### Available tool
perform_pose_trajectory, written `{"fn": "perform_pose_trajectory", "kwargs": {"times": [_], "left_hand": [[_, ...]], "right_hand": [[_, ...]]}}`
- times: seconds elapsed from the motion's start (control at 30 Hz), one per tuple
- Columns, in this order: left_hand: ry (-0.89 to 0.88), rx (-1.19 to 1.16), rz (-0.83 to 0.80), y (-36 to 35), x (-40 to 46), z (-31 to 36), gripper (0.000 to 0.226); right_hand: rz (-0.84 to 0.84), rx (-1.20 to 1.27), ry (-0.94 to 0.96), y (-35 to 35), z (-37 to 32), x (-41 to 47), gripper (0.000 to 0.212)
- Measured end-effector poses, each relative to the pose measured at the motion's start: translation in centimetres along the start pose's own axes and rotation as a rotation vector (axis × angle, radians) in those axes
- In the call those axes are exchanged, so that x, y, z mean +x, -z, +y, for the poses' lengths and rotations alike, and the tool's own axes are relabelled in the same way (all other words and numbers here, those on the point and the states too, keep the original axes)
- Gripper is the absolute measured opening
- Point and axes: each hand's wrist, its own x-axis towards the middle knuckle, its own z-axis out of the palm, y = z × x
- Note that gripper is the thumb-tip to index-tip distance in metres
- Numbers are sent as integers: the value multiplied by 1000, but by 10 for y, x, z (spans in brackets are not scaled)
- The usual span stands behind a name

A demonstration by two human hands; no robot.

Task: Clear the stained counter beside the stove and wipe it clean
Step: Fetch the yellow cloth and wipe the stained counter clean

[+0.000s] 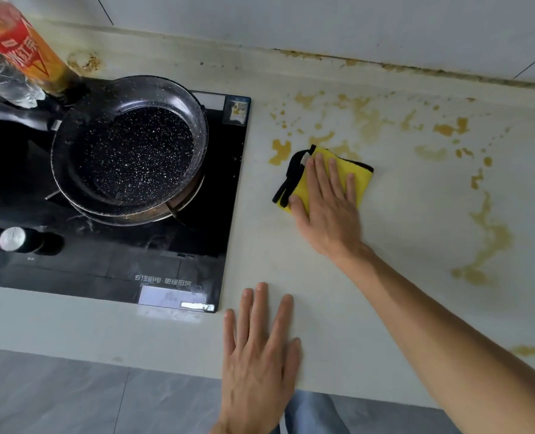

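A pale counter (400, 220) lies to the right of the black stove (197, 245). Yellow-brown stains (491, 236) spatter its back and right side. A folded yellow cloth with black trim (297, 183) lies flat on the counter near the stove. My right hand (328, 208) presses on the cloth with straight, spread fingers. My left hand (260, 355) rests flat on the counter at its front edge, fingers straight, holding nothing.
A speckled black frying pan (128, 151) sits on the stove's burner. A bottle with a red and orange label (25, 54) stands at the back left beside a clear bottle (3, 83). A stove knob (12, 239) is at the left. Grime lines the wall joint (416, 68).
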Motion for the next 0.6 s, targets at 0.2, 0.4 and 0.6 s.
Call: {"fn": "perform_pose_trajectory", "kwargs": {"times": [0.2, 0.4, 0.6], "left_hand": [[15, -28, 3, 25, 64, 5, 64], [-51, 5, 38, 36, 146, 5, 55], [-74, 31, 74, 12, 144, -5, 61]], "right_hand": [[-2, -60, 185, -3, 41, -49, 76], [-21, -62, 58, 9, 76, -25, 79], [-10, -23, 35, 5, 25, 43, 76]]}}
